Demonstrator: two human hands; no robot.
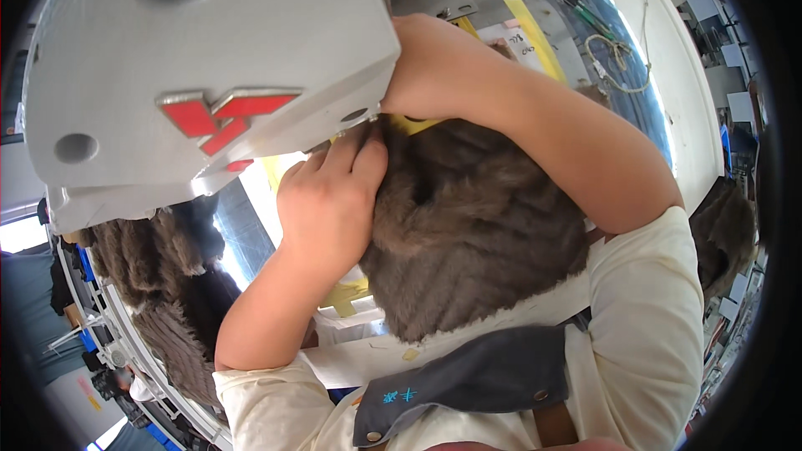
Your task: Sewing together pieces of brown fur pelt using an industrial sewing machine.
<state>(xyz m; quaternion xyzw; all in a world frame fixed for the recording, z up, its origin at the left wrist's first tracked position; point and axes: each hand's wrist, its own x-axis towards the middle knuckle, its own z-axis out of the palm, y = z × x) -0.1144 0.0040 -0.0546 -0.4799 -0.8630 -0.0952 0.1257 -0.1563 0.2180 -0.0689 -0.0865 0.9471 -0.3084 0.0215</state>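
Left hand (330, 205) presses flat, fingers spread, on the brown shaggy fake-fur piece (476, 225) under the grey metal sewing-machine head (209, 67) | right hand (426, 67) reaches behind it, grip unseen | risk, I judge: fingertips near needle, fur bunching.

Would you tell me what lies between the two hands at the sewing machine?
In the head view, brown fur fabric and a yellow strip lie between the left hand and right hand.

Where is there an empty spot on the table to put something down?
Bare patches: the blue tabletop right of the yellow strip, near the looped cord, and a light strip under the brown fur piece. It is crowded by the sewing machine, where both hands press the fur.
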